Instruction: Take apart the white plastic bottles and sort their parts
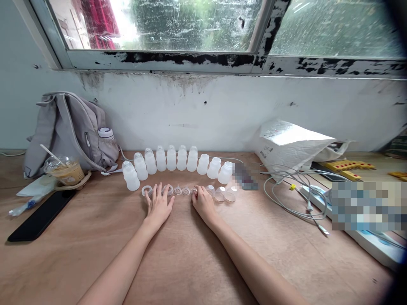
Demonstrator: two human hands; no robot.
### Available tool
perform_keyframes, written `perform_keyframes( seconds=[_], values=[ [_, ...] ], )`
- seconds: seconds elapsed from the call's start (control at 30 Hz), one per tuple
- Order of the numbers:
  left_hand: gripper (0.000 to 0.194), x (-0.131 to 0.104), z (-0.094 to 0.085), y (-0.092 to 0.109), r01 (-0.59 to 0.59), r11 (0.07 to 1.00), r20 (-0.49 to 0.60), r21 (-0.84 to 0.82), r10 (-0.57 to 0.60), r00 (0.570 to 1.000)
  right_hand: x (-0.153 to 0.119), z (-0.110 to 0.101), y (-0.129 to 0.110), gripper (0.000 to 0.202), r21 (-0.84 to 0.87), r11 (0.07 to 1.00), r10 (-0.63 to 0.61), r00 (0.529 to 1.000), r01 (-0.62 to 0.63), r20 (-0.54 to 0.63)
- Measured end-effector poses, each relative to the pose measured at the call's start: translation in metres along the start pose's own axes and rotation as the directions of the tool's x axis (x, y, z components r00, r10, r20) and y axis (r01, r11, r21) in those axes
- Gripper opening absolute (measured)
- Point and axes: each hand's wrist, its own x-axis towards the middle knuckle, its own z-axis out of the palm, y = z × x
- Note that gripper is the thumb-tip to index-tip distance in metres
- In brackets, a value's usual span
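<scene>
My left hand lies palm down with fingers spread, over a row of clear screw rings, which it partly hides. My right hand has its fingers curled together at a clear bottle nipple, mostly covered by the fingertips. Between the hands sit two more clear nipples on the table. Right of my right hand stand three clear dome caps. Behind, frosted baby bottles form an arc. Those on the left and middle wear clear caps; the three at the right end have open necks.
At left are a grey backpack, an iced drink cup in a carrier and a black phone-like slab. On the right lie a white bag, coiled cables and a power strip. A wall closes the back.
</scene>
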Motion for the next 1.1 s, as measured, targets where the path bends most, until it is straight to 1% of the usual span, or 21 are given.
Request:
perform_keyframes(
  seconds=[0.13,0.23,0.4,0.5,0.6,0.73,0.87,0.93,1.0,1.1],
  values=[
    [0.047,0.0,0.001,-0.001,0.01,1.0,0.0,-0.007,-0.01,1.0,-0.001,-0.001,-0.001,0.04,0.085,0.996,-0.022,0.998,0.028,-0.063],
    [0.048,0.001,0.001,-0.002,0.003,1.0,0.013,-0.012,-0.003,1.0,-0.003,-0.005,-0.004,0.042,0.128,0.991,-0.034,0.996,0.045,-0.088],
    [0.052,0.002,0.001,-0.004,-0.003,1.0,0.043,-0.011,0.003,0.999,-0.007,-0.01,-0.009,0.039,0.149,0.985,-0.066,0.99,0.085,-0.125],
    [0.053,0.002,0.002,-0.007,-0.002,1.0,0.064,-0.02,0.004,0.998,-0.007,-0.013,-0.012,0.034,0.128,0.981,-0.127,0.981,0.146,-0.147],
    [0.055,0.003,0.004,-0.009,-0.012,1.0,0.062,-0.022,0.013,0.998,-0.001,-0.016,-0.013,0.03,0.078,0.977,-0.182,0.964,0.2,-0.192],
    [0.056,0.006,0.006,-0.012,-0.028,1.0,0.039,-0.011,0.029,0.999,0.022,-0.024,-0.014,0.029,-0.012,0.973,-0.226,0.948,0.23,-0.224],
    [0.054,0.008,0.005,-0.015,-0.043,0.999,0.051,-0.022,0.044,0.998,0.059,-0.038,-0.017,0.028,-0.125,0.957,-0.283,0.932,0.261,-0.226],
    [0.052,0.009,0.004,-0.016,-0.051,0.998,0.048,-0.027,0.052,0.997,0.079,-0.045,-0.019,0.028,-0.198,0.957,-0.254,0.939,0.21,-0.233],
    [0.05,0.01,0.003,-0.016,-0.054,0.998,0.042,-0.031,0.056,0.998,0.098,-0.051,-0.02,0.032,-0.246,0.956,-0.218,0.945,0.157,-0.243],
    [0.047,0.009,0.004,-0.016,-0.051,0.998,0.023,-0.032,0.052,0.998,0.121,-0.054,-0.019,0.042,-0.312,0.938,-0.227,0.948,0.152,-0.222]
  ],
)
